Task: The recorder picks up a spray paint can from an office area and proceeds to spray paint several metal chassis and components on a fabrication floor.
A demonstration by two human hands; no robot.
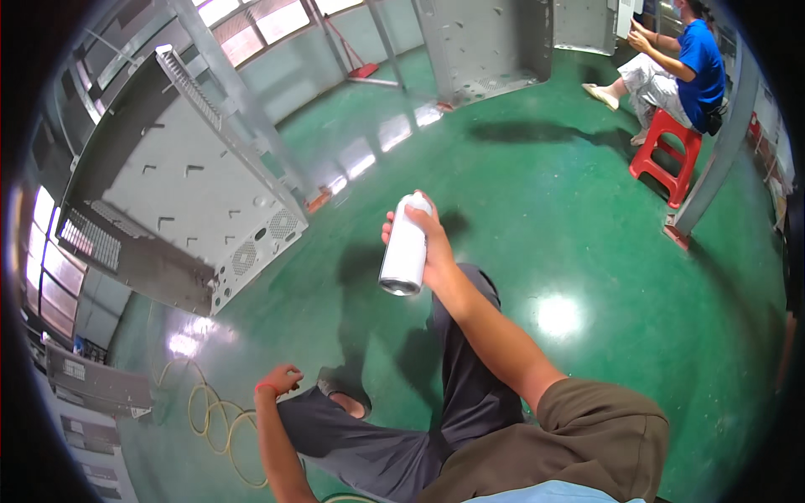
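Note:
My right hand (429, 230) is wrapped around a white spray can (406, 251), holding it tilted in front of me over the green floor. Its top points away and its metal base faces toward me. Beside my left knee hangs my left hand (283, 380), with a red band at the wrist. Its fingers are loosely bent and a little apart, and nothing shows in them. A large grey sheet-metal housing (197, 193), with punched holes, vents and small brackets, stands ahead on the left, apart from both hands.
A yellowish hose (210, 411) lies coiled at the lower left. Another grey metal housing (490, 46) stands at the back. A co-worker in blue (700, 67) sits on a red stool (668, 159) at the right, behind a metal post (725, 142). A red dustpan (363, 70) lies far off.

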